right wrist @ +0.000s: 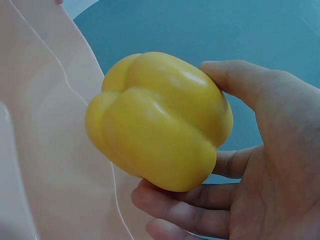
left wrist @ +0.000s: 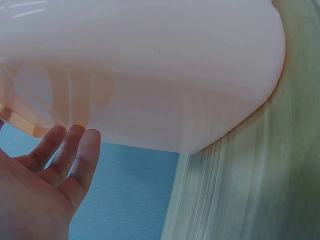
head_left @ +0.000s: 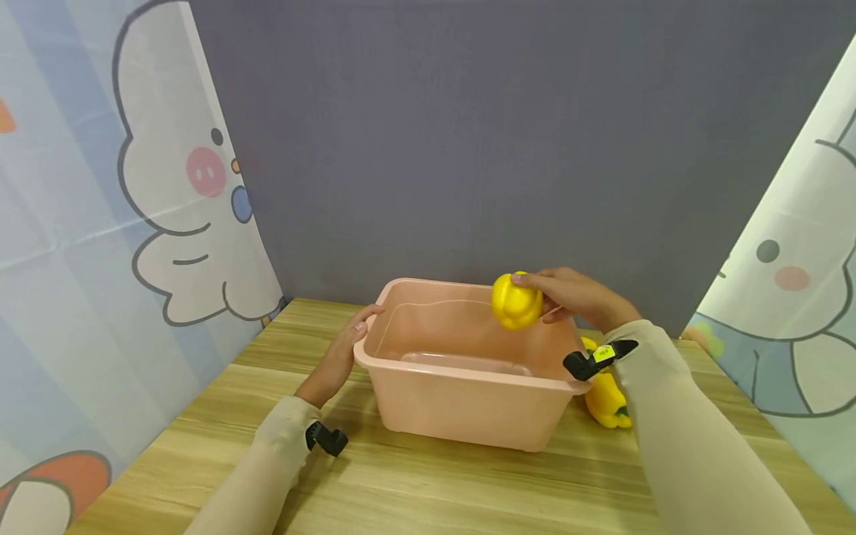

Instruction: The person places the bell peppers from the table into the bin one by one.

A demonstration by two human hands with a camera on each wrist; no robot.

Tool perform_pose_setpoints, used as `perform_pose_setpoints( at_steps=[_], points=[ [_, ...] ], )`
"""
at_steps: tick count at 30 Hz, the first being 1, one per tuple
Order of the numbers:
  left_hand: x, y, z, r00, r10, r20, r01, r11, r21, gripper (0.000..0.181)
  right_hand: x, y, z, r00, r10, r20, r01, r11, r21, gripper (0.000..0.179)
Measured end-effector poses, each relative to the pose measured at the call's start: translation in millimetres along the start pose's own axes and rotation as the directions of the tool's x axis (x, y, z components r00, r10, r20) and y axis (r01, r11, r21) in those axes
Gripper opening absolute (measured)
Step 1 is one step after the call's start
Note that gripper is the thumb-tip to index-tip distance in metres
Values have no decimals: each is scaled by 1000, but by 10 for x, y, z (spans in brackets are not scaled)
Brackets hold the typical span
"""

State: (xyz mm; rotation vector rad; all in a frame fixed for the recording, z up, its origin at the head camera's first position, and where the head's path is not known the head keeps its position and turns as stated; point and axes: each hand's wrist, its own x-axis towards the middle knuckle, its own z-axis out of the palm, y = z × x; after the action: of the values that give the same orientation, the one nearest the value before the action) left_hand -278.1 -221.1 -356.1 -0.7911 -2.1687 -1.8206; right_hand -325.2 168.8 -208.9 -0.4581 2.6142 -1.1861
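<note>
A yellow bell pepper (head_left: 516,303) is held by my right hand (head_left: 580,297) above the right part of a pink plastic basin (head_left: 461,405). In the right wrist view, the thumb lies on one side of the pepper (right wrist: 160,125) and fingers curl beneath it; its lobed end faces the camera. My left hand (head_left: 342,360) holds the basin's left rim, with fingertips over the edge. The left wrist view shows three fingers (left wrist: 86,155) against the basin's outer wall (left wrist: 150,110); the thumb is out of sight there.
More yellow bell peppers (head_left: 605,401) lie on the wooden table (head_left: 414,490) just right of the basin, partly hidden by my right forearm. A dark grey panel (head_left: 468,134) stands behind the basin. Cartoon-printed cloths hang at the left (head_left: 67,223) and right (head_left: 789,327).
</note>
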Motion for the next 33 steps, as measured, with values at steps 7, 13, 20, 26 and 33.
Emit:
perform_pose_setpoints(
  at_steps=[7,13,20,26,33],
  points=[
    [-18,-5,0,1000,-5,-2,5,1000,6,52,59,6,52,1000,8,11,-8,1000,22,66],
    [-3,2,-4,1000,7,0,-7,1000,12,52,114,4,84,1000,8,18,-9,998,57,67],
    [-13,-7,-9,1000,-4,3,4,1000,21,52,186,-3,160,999,5,39,-8,997,83,63],
    [3,-1,-8,1000,7,5,-7,1000,13,52,227,-20,182,999,-4,45,0,997,81,63],
    [10,3,6,1000,21,0,-21,1000,17,53,274,-62,228,999,4,47,-7,998,66,61]
  ],
)
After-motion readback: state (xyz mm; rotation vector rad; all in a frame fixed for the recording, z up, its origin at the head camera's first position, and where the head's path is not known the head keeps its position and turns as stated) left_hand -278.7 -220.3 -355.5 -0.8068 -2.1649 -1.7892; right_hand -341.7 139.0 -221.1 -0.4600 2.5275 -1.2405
